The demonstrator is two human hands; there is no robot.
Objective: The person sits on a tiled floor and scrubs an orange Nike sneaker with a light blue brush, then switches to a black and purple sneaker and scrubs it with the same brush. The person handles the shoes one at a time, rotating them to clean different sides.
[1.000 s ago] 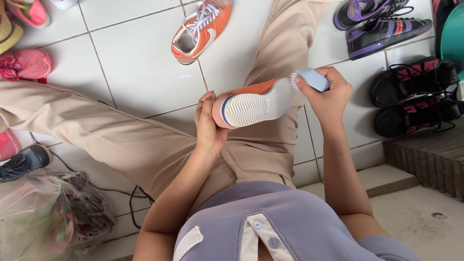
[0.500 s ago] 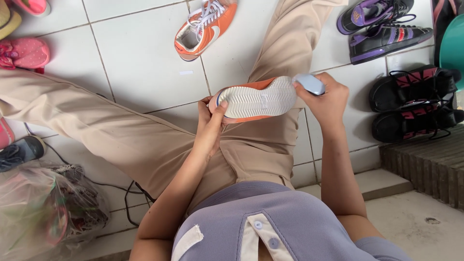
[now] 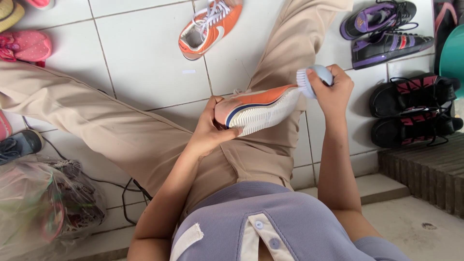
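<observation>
My left hand [image 3: 209, 131] grips the toe end of an orange sneaker with a white sole [image 3: 261, 112], held on its side above my lap. At the shoe's heel end my right hand [image 3: 333, 92] is closed around a pale blue brush [image 3: 316, 77], whose white bristles touch the heel. I sit on a white tiled floor [image 3: 145, 63] with my legs in beige trousers spread apart.
The matching orange sneaker [image 3: 209, 28] lies on the tiles ahead. Purple-and-black shoes [image 3: 382, 34] and black-and-red sandals [image 3: 415, 108] stand at the right, pink shoes [image 3: 24, 46] at the left. A clear bag of shoes [image 3: 43, 203] sits lower left, a dark step [image 3: 425, 169] lower right.
The sneaker has been turned from sole-up onto its side. My right hand has shifted the brush up against the heel end.
</observation>
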